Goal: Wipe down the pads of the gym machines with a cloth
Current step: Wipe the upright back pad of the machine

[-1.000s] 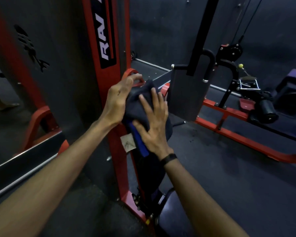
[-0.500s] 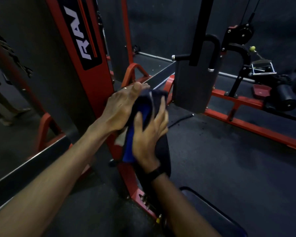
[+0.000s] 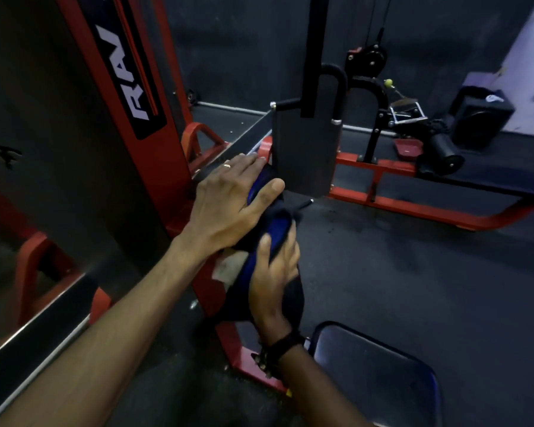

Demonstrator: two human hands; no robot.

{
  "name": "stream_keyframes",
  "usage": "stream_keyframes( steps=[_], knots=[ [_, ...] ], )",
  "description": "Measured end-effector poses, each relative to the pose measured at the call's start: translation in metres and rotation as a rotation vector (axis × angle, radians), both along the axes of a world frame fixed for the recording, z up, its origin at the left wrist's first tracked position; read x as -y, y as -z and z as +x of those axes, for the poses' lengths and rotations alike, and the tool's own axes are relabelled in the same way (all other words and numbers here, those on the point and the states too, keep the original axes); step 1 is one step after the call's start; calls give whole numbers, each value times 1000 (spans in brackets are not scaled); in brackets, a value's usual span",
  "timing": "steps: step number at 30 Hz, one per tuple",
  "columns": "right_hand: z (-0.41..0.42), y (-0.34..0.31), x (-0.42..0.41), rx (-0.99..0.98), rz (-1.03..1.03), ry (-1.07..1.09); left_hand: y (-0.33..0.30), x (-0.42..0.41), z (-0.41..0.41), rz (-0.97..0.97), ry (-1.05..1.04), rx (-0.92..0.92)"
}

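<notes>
- While the left hand (image 3: 228, 200) lies flat w/ fingers straight on the pad's top, the right hand (image 3: 275, 272) pinches the dark blue folded cloth (image 3: 276, 232).
- Black upright padded backrest (image 3: 293, 298): long axis vertical, directly under both hands; right hand nearer its unwiped lower face, above the dark blue padded seat (image 3: 373, 374).
- Red steel machine frame (image 3: 154, 155) just left.

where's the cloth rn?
Head view, centre: the dark blue cloth lies on the black back pad, under the left hand and gripped by the right hand, beside the red upright.
</notes>
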State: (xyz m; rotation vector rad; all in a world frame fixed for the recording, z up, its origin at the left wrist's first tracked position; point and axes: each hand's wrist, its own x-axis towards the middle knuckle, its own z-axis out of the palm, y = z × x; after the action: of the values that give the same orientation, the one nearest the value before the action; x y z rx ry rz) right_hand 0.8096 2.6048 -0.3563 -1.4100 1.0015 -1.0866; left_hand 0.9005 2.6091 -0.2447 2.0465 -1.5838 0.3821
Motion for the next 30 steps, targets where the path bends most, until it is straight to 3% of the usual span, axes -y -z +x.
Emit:
stream_keyframes(
  steps=[3,5,10,12,16,21,25,28,30],
  knots=[
    [16,-37,37,38,-100,-18,2,-2,-1,-10,68,108],
    [22,-28,69,49,-97,-23,3,-2,-1,-22,76,149],
    [8,86,77,-52,345,55,5,-1,0,-20,80,166],
    [-5,90,37,-52,399,123,5,-2,1,-12,83,173],
    [-3,40,-16,0,218,130,5,-4,4,-32,74,176],
    [19,-14,44,49,-136,-6,4,-2,0,-41,65,209],
    [16,43,91,14,39,-39,6,1,-2,-19,22,328],
    [-5,85,56,-53,197,42,3,2,-3,37,-4,408],
    [-15,93,21,-25,124,118,0,5,-6,79,-24,448]
  ],
)
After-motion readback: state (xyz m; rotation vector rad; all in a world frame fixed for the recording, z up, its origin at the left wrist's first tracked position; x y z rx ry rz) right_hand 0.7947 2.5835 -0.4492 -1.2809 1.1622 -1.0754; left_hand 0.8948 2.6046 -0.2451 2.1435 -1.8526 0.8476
